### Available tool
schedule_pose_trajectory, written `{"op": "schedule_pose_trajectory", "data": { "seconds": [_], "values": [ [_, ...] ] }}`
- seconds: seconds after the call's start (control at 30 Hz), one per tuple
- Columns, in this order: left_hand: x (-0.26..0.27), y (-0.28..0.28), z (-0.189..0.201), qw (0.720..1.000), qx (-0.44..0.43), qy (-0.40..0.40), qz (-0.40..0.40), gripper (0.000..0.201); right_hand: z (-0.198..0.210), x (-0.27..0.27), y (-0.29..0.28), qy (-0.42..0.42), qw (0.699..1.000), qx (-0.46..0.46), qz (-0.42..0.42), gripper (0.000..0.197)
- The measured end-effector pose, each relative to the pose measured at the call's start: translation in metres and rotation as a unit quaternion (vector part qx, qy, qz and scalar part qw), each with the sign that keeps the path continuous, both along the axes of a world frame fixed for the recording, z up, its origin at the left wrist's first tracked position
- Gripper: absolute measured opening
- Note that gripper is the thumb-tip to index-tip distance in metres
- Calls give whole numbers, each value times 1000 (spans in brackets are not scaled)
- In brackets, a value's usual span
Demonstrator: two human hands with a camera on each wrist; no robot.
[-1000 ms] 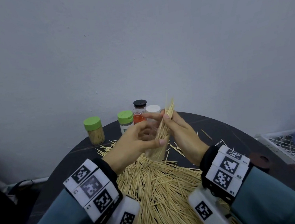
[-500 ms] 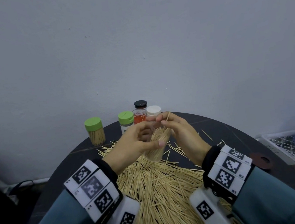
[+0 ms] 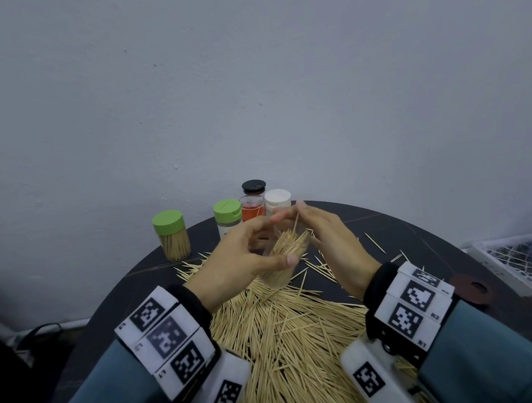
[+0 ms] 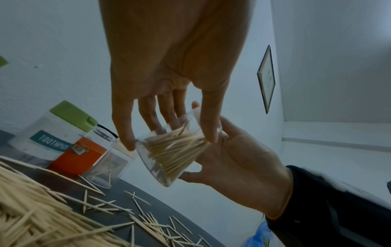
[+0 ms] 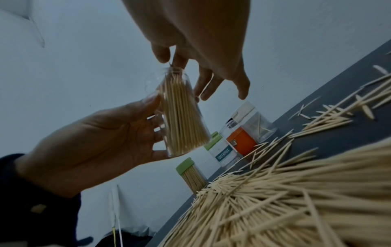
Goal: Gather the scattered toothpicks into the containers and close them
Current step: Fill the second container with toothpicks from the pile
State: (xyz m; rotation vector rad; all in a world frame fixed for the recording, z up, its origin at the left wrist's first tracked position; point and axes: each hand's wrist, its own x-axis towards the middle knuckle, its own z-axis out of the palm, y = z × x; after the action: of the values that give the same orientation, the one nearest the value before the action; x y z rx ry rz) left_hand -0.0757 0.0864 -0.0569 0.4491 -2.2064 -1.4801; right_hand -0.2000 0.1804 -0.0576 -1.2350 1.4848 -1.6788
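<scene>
My left hand (image 3: 280, 241) grips a clear jar (image 3: 282, 265) packed with toothpicks, tilted, above the round dark table (image 3: 412, 244). It has no lid on. My right hand (image 3: 294, 213) pinches a single toothpick (image 3: 297, 224) between thumb and forefinger at the jar's mouth. The right wrist view shows the same jar (image 5: 182, 120) and that pinch (image 5: 171, 64). In the left wrist view the jar (image 4: 169, 155) sits between my left fingers (image 4: 125, 133). A big pile of loose toothpicks (image 3: 289, 331) covers the table in front of me.
At the table's far edge stand a green-lidded jar of toothpicks (image 3: 170, 235), a green-lidded labelled jar (image 3: 226, 217), an orange jar (image 3: 252, 207) and a white-lidded jar (image 3: 277, 200). Stray toothpicks (image 3: 375, 243) lie to the right. A white wire basket (image 3: 523, 258) sits beyond the table's right edge.
The bundle that stuck up out of the jar has slid down inside it. My right hand now pinches only one toothpick at the mouth. The left hand kept holding the jar.
</scene>
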Motion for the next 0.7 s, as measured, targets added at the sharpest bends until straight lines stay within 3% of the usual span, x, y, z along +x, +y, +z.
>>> {"op": "schedule_pose_trajectory", "data": {
  "seconds": [0.17, 0.57, 0.7],
  "values": [
    [0, -1, 2, 1000, 3, 12, 22, 48, -6, -3, -3, -9, 1000, 9, 6, 36],
    [3, -2, 2, 999, -22, -10, 36, 52, -3, -4, -4, -17, 996, 82, -14, 23],
    [3, -5, 4, 997, -25, -18, 66, 51, 9, -12, -1, -18, 991, 118, -60, 37]
  ]
}}
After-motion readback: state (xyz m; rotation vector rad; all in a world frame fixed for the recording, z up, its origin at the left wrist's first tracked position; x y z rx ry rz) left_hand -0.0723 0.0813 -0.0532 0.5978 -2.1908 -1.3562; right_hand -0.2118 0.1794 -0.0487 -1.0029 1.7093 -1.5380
